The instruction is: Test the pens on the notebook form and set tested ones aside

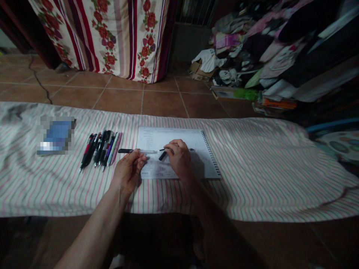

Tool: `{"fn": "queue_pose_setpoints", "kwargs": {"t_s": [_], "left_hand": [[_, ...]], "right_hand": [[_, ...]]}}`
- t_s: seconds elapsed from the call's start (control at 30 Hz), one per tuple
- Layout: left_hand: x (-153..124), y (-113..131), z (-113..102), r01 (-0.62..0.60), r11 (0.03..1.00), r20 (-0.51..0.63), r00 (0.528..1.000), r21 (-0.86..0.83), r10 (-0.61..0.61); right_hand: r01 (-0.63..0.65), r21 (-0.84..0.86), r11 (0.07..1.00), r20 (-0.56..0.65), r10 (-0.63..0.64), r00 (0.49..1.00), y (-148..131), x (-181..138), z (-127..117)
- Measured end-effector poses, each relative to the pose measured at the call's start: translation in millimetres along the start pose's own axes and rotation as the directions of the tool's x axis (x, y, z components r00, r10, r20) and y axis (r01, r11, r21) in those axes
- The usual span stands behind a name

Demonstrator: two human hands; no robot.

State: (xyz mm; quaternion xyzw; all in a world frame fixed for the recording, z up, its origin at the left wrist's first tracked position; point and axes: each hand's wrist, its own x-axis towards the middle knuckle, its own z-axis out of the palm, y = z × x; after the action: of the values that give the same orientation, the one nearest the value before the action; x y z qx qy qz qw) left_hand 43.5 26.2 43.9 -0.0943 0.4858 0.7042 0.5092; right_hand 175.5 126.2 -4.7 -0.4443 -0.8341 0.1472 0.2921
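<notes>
Pen work: both hands were busy with a clear-barrelled pen (150,152) over the spiral notebook (174,135); probably parts being taken off or fitted, direction not clear.
Pen place: centre of frame, level between the hands, black end at left.
Left hand (129,164): narrow grip, thumb and fingers pinched on the pen near its black end.
Right hand (179,156): narrow grip, fingertips on a small black piece (163,155); slim dark part beside it, too blurred to name.
Pointed bit: showed just right of the right hand; owner unclear.
Next pen move: seemed to call for a steady left hold and the right fingertips in line with the barrel; a slip could drop the black piece on the page.
Pen row (105,147): left of centre, loose on striped cloth (266,164), not in a holder.
Pixelated item (57,134): far left, on the same cloth, details masked.
Cardboard box (201,71): upper right of centre, white garment (208,60) over it; contents hidden.
</notes>
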Motion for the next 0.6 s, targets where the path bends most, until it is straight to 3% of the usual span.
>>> {"fn": "queue_pose_setpoints", "kwargs": {"t_s": [0.37,0.6], "left_hand": [[-2.4,-1.6,1.3,0.023,0.998,0.015,1.000,0.052,-0.024],[-3.8,-1.2,6.2,0.009,0.999,0.015,1.000,0.050,-0.010]], "right_hand": [[0.052,-0.033,0.998,-0.073,-0.054,0.996,-4.5,1.7,-13.4],[-0.191,0.290,0.938,-0.055,0.216,0.975,0.1,4.2,-13.2]]}}
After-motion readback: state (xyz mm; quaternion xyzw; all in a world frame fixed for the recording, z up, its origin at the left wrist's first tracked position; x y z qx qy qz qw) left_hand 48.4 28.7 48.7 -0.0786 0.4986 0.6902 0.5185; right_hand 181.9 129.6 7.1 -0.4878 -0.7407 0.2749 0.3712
